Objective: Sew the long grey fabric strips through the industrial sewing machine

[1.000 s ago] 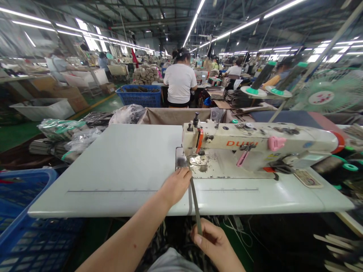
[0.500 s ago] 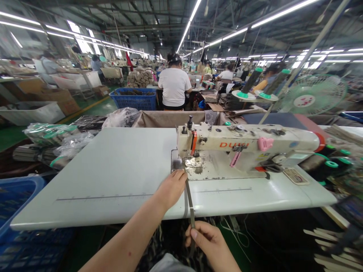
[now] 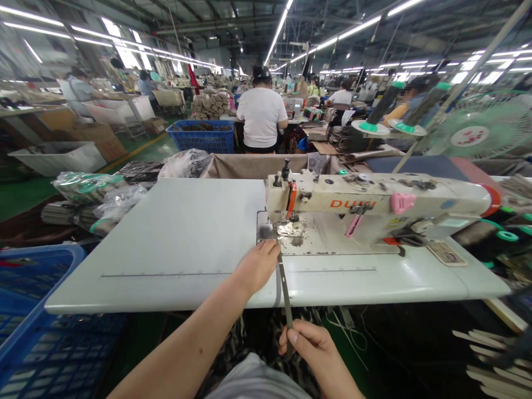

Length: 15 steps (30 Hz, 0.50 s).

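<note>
A narrow dark grey-green strip (image 3: 285,291) runs from the sewing machine (image 3: 332,205) over the table's front edge. My left hand (image 3: 258,267) lies just in front of the needle area, its fingertips closed on the strip and pressing it to the table. Below the table edge, my right hand (image 3: 310,344) pinches the strip between thumb and fingers and keeps it stretched towards me. A light mark crosses the strip just below my left fingertips. The needle point and the strip's far end are too small or hidden to make out.
The pale table (image 3: 174,238) carries a printed ruler line. A blue basket (image 3: 45,310) stands at the left. Wrapped bundles (image 3: 89,185) lie behind it. Thread cones (image 3: 494,238) and a green fan (image 3: 469,133) are at the right. A co-worker in white (image 3: 261,116) sits ahead.
The strip has moved forward under my left hand: its light mark has gone from near the table edge up to my left fingertips. The camera view has shifted slightly.
</note>
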Tool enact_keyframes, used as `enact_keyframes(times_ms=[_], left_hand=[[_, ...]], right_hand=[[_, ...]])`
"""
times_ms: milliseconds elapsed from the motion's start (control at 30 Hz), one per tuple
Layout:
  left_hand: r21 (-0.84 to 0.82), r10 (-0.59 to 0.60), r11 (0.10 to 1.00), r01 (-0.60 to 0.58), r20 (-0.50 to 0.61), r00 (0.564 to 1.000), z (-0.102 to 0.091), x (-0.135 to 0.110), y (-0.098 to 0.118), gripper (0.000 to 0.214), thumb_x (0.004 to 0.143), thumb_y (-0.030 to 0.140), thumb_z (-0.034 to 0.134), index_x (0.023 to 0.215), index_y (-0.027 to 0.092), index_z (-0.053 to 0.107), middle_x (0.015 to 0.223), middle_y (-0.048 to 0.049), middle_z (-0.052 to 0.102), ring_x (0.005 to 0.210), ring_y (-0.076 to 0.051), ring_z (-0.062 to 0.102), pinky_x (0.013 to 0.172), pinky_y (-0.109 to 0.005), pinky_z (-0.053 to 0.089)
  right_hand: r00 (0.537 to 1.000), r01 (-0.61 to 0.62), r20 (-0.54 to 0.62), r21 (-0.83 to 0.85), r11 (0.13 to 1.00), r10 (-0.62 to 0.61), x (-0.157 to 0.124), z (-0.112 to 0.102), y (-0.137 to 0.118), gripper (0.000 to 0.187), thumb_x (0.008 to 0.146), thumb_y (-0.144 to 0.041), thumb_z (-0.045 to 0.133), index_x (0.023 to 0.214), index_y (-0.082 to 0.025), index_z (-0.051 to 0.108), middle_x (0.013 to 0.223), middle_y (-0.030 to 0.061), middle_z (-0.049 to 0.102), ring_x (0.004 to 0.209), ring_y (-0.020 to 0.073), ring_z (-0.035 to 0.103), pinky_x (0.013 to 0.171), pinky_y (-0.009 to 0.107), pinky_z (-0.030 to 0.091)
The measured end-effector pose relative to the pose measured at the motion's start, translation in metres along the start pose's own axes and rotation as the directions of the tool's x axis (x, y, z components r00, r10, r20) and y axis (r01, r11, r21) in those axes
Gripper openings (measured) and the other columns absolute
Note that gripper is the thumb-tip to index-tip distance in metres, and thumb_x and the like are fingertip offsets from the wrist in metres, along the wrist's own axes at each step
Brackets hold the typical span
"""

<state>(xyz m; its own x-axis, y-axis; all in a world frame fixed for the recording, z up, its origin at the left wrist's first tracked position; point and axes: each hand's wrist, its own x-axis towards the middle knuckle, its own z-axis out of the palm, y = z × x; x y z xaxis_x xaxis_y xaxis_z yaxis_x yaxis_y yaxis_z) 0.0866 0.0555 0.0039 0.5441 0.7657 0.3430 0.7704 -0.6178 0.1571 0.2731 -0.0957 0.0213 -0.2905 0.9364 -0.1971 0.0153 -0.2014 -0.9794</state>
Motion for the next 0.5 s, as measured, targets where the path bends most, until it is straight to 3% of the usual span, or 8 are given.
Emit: enact_keyframes(times_ms=[500], left_hand=[[0.032, 0.001, 0.999, -0.002, 0.018, 1.0, 0.005, 0.0014, -0.0025, 0.027, 0.101, 0.013, 0.046, 0.125, 0.015, 0.059, 0.136, -0.0136, 0.062, 0.13, -0.025, 0.06, 0.118, -0.041, 0.048]], right_hand=[[1.0, 0.026, 0.012, -0.024, 0.999, -0.026, 0.001, -0.0015, 0.0006, 0.046, 0.095, -0.058, 0.067, 0.073, -0.02, 0.08, 0.073, 0.0046, 0.071, 0.074, 0.0224, 0.065, 0.073, 0.033, 0.048]])
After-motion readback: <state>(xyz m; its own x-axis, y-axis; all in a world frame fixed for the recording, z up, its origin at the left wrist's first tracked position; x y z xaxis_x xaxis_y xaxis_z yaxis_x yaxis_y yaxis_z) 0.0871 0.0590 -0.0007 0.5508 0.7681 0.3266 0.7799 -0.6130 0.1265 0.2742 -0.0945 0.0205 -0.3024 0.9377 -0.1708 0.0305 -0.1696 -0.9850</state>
